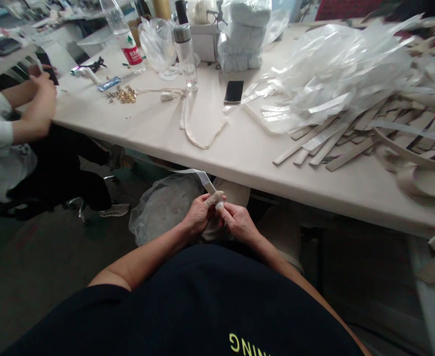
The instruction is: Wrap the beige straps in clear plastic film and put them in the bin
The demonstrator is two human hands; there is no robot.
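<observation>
Above my lap, just in front of the table edge, my two hands are close together. My left hand (198, 215) is closed on a pale flat strip (207, 184), which sticks up from its fingers and has a thin whitish tail bending off to the left. A light wrapping covers its thumb. My right hand (239, 221) is pinched close beside it, with something white at its fingertips; whether that is a finger covering or part of the strip I cannot tell. The strip's lower end is hidden by the fingers.
On the table (147, 128) lie a phone (234, 92), a glass bottle (186, 59), small gold-coloured metal pieces (125, 94) and a loose cord (202, 146). Plastic film (336, 64) and beige strips (345, 141) are heaped right. A clear plastic bag (161, 207) is below. Another person (32, 113) sits left.
</observation>
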